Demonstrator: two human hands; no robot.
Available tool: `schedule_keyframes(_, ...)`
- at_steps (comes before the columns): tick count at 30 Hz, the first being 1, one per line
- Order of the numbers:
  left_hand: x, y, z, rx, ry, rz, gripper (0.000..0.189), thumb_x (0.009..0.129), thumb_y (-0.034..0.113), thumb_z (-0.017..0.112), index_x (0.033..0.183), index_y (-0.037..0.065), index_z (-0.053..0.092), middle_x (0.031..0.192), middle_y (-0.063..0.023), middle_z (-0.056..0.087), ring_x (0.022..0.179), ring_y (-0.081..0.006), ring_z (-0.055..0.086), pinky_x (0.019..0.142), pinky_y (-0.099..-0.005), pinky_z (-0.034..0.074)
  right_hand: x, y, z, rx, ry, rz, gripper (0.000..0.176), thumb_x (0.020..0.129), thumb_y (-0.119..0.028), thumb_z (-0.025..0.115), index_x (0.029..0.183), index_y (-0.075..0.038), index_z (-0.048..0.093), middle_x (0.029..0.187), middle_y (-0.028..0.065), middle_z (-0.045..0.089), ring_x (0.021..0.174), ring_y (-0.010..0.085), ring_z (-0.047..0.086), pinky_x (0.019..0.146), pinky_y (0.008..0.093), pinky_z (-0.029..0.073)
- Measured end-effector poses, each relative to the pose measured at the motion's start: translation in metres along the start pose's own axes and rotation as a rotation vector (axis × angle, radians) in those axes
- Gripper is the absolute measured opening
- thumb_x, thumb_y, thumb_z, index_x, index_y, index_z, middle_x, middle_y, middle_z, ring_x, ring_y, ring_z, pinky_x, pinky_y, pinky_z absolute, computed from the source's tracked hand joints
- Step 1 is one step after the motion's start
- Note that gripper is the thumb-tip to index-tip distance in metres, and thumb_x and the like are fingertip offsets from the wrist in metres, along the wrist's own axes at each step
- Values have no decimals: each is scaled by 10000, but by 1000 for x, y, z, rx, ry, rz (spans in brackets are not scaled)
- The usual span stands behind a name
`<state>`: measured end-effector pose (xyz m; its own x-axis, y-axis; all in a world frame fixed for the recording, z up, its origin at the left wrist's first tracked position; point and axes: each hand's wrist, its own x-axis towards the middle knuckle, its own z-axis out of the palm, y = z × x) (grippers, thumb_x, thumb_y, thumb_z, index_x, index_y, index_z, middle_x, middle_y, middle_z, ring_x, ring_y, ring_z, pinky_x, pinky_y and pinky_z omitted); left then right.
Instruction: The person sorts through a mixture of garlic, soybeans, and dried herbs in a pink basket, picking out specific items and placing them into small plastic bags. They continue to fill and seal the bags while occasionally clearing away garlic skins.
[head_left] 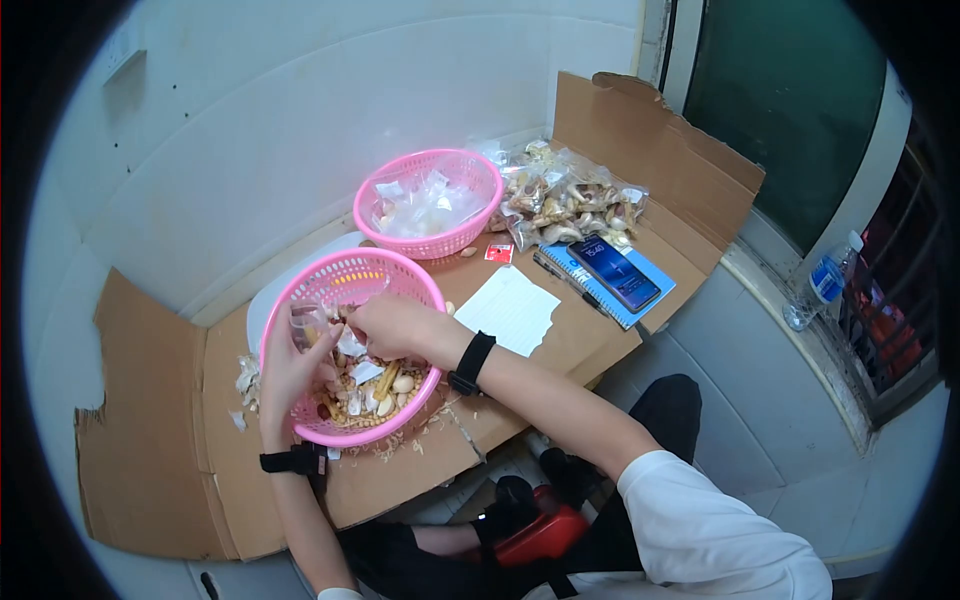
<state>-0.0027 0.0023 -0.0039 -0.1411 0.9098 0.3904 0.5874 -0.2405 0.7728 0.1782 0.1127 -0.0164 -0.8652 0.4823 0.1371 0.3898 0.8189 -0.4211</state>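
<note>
Both hands are over a pink perforated basket (pixel 434 300) that holds beans, garlic-like cloves, yellowish sticks and small white packets. My left hand (pixel 297 365) is at the basket's left side, its fingers closed around a small clear plastic bag (pixel 308 322). My right hand (pixel 385 326) reaches in from the right, fingers pinched close to the bag's opening; what they hold is too small to make out. Fingertips of the two hands nearly meet. Black straps circle both wrists.
Behind stands a second pink basket (pixel 430 245) with clear bags. Filled bags (pixel 575 200) are piled beside it. A phone (pixel 614 272) lies on a blue notebook (pixel 650 275), near a paper sheet (pixel 508 310). Cardboard (pixel 395 485) covers the table. A bottle (pixel 828 280) stands on the windowsill.
</note>
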Motion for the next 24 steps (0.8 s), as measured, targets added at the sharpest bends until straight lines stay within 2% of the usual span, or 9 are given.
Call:
schedule_keyframes(2,-2,14,0,-28,-10,-71,495,905,161,800,1273,-8,514,1075,-116,628,811,-141,669,527,-256,561,0,0,1,2,8,-11,217,797,-134,739,984,-31,702,882,189,721,872,383,713,788,492,550)
schedule_keyframes(5,-4,25,0,-94,-30,-172,492,909,163,796,1274,-9,514,1084,-117,625,818,-143,667,542,-262,565,4,4,7,25,77,-39,199,821,-174,725,931,-11,706,852,199,720,841,388,714,768,491,549)
schedule_keyframes(12,-3,14,-1,-108,-17,-105,486,912,153,792,1280,1,513,1068,-114,626,841,-153,683,529,-261,562,-1,-3,-3,157,65,-55,264,807,-253,737,834,7,702,784,199,702,775,376,703,719,479,541)
schedule_keyframes(15,-2,16,0,-96,-47,-159,488,911,155,794,1287,10,517,1084,-113,632,878,-158,686,582,-267,575,-2,-3,-3,159,36,-45,281,798,-281,752,810,-5,704,754,186,697,746,363,699,700,474,538)
schedule_keyframes(17,-1,6,0,-46,-25,-62,480,907,160,797,1280,15,530,1110,-114,643,920,-163,679,687,-289,578,-4,-2,-2,149,27,-40,291,795,-297,761,796,-11,705,737,180,694,732,358,697,693,470,538)
schedule_keyframes(18,-1,6,1,-47,-33,-58,480,907,160,797,1280,15,530,1110,-114,643,920,-163,679,687,-289,578,-6,-4,-5,161,27,-49,302,793,-314,771,792,-19,708,726,177,692,724,357,695,691,469,538)
schedule_keyframes(20,-2,9,0,-41,-27,-132,473,904,161,799,1273,15,542,1125,-113,652,962,-168,674,772,-309,562,-6,-5,-4,161,52,-57,352,792,-359,790,764,-19,704,683,169,679,706,360,691,693,472,541)
schedule_keyframes(24,-2,8,1,-36,-29,-114,469,904,159,797,1269,8,546,1123,-111,654,970,-168,669,780,-318,555,-7,-5,-1,200,99,-41,321,802,-320,789,811,-10,706,745,178,700,748,371,697,712,479,545)
